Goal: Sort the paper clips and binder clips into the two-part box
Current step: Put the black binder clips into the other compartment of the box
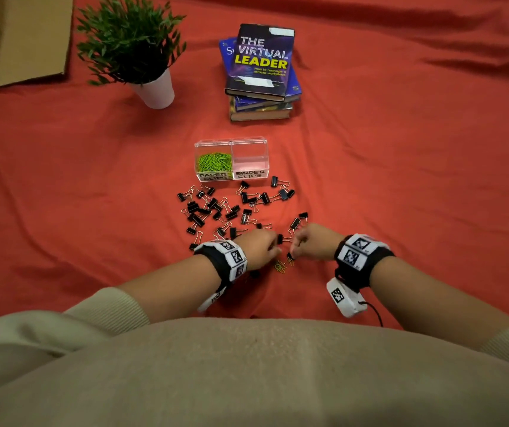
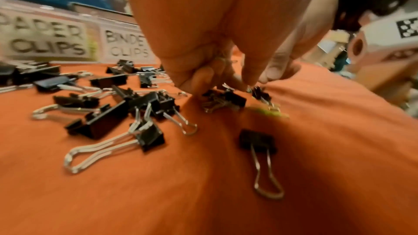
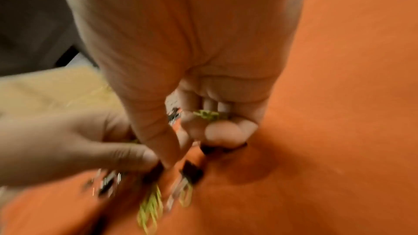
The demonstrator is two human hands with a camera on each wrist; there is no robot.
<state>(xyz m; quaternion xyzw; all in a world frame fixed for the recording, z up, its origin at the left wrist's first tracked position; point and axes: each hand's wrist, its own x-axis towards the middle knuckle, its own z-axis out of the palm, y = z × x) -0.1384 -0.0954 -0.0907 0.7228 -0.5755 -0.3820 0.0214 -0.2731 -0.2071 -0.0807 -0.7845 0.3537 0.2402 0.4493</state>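
Head view: both hands meet low on the red cloth, left hand and right hand curled, fingertips down among binder clips and a few loose paper clips. The box lies beyond, green clips in its left part. Books and a plant stand farther off.

Left wrist view: left fingers pinch down at a binder clip; grip unclear.

Right wrist view: the right hand curls round green paper clips.
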